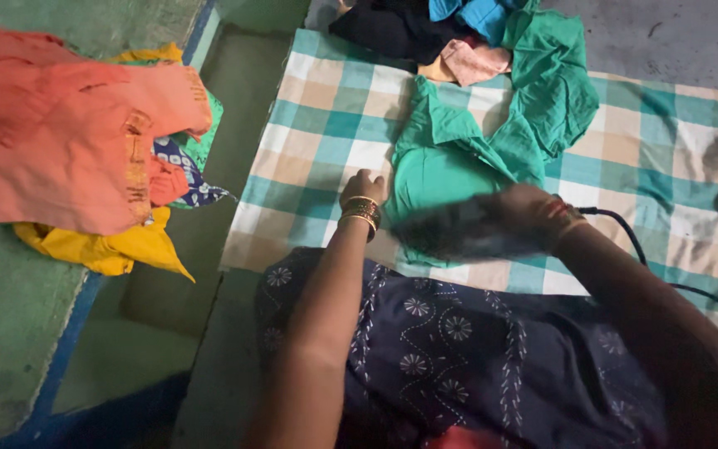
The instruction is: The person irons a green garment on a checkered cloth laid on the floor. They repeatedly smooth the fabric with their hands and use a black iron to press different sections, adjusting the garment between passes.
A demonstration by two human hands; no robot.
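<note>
Pressing down on the left edge of a green garment (450, 170), the left hand (362, 189) is resting with its fingers (367, 177) curled loosely against the cloth, gripping nothing that shows; gold bangles (361, 213) are circling that wrist. The right hand (518, 214) is lying across the lower part of the same garment, wrapped around a dark blurred object (450, 229) that is too smeared to name with certainty, and a black cord (658, 266) is running away from that wrist toward the right. Its fingers are looking clenched around that object, though the blur is hiding how tightly. The green garment is lying spread on a checked cloth (326, 125) in teal, beige and white, directly beneath and between both hands, its upper half twisting up toward the right. One green garment is being handled. At the top edge a heap of clothes (442, 33) is sitting, showing black, blue and pink pieces, at least three. To the left, apart from the checked cloth, a second pile is lying with one large orange cloth (51, 133) on top, a yellow piece (110, 248) underneath, and a blue patterned piece (184, 170) peeking out beside them. The person's dark blue patterned dress (459, 349) is filling the lower part of the view.
</note>
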